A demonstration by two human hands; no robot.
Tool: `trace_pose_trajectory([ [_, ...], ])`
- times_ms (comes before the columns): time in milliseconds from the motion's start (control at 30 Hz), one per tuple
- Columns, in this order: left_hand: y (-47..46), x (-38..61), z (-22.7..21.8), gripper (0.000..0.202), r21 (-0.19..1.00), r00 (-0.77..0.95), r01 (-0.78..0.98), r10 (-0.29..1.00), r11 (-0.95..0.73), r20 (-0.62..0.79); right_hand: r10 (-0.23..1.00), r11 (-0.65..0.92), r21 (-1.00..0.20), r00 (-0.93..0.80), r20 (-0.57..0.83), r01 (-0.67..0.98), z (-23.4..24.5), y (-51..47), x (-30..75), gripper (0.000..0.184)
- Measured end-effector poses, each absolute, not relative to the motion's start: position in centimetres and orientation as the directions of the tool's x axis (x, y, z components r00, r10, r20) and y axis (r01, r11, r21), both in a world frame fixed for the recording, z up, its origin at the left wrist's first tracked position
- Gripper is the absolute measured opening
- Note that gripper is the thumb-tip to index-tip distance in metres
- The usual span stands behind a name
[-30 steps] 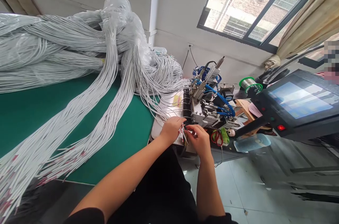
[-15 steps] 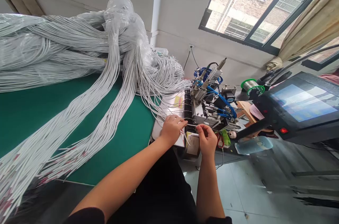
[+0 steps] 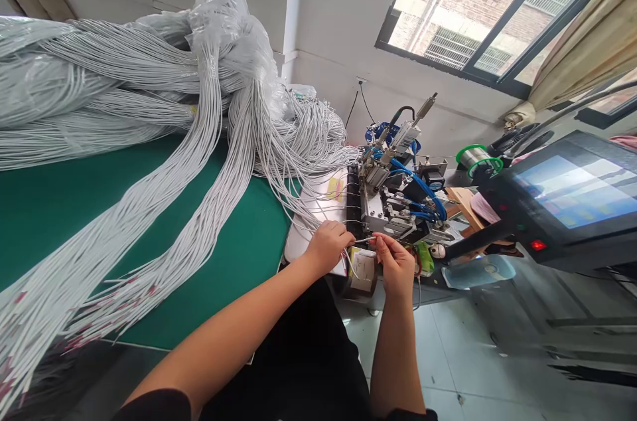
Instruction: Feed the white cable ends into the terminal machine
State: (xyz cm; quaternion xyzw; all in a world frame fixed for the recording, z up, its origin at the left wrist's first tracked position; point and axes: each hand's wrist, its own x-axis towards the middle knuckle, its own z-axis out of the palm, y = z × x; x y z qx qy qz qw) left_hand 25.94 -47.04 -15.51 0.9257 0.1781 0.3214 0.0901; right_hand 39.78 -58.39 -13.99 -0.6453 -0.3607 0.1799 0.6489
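Note:
My left hand point(image 3: 328, 248) is closed around several white cables, whose loose ends hang below its fingers. From it a white cable point(image 3: 364, 240) runs across to my right hand point(image 3: 395, 261), which pinches the cable's end between thumb and fingertips. Both hands are in front of a bench machine point(image 3: 381, 198) with metal cylinders and blue air tubes. More white cables point(image 3: 303, 208) lead from the left hand back up to a large heap. The exact tip in the right fingers is hidden.
Bundles of white cables point(image 3: 164, 175) lie across the green table point(image 3: 263, 228) at left. A solder wire spool point(image 3: 478, 161) and a monitor point(image 3: 572, 188) stand at right. Beneath the hands is a cardboard-coloured roll point(image 3: 363, 271); a clear blue tray point(image 3: 478, 271) sits further right.
My right hand has shifted slightly right and down, its fingers still pinched on the cable. The left hand has stayed closed on the cables, moving only a little. The view has tilted slightly.

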Motion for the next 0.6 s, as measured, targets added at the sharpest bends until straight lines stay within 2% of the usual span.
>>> trace_pose_trajectory([
  [133,-46.9,26.0,-15.4,0.016,0.270,0.764,0.286,0.389,-0.919,0.515,0.766,0.057,-0.962,0.607,0.213,0.265,-13.6,-58.8,40.1,0.030],
  [233,-46.9,25.9,-15.3,0.017,0.269,0.788,0.293,0.391,-0.918,0.476,0.752,-0.031,-0.938,0.626,0.206,0.346,-13.5,-59.0,40.4,0.033],
  [300,-46.9,25.9,-15.2,0.022,0.272,0.804,0.294,0.391,-0.916,0.449,0.725,-0.115,-0.881,0.646,0.241,0.458,-13.5,-59.0,40.6,0.034],
  [400,-46.9,25.8,-15.0,0.033,0.283,0.815,0.307,0.404,-0.909,0.416,0.705,-0.254,-0.723,0.635,0.316,0.643,-13.8,-59.0,41.0,0.033],
  [467,-46.9,25.8,-14.8,0.036,0.288,0.817,0.316,0.414,-0.904,0.402,0.713,-0.290,-0.661,0.617,0.334,0.692,-14.1,-58.9,41.1,0.032],
  [600,-47.0,25.6,-14.5,0.038,0.289,0.827,0.319,0.414,-0.902,0.380,0.698,-0.231,-0.740,0.638,0.325,0.631,-14.9,-58.6,41.5,0.035],
])
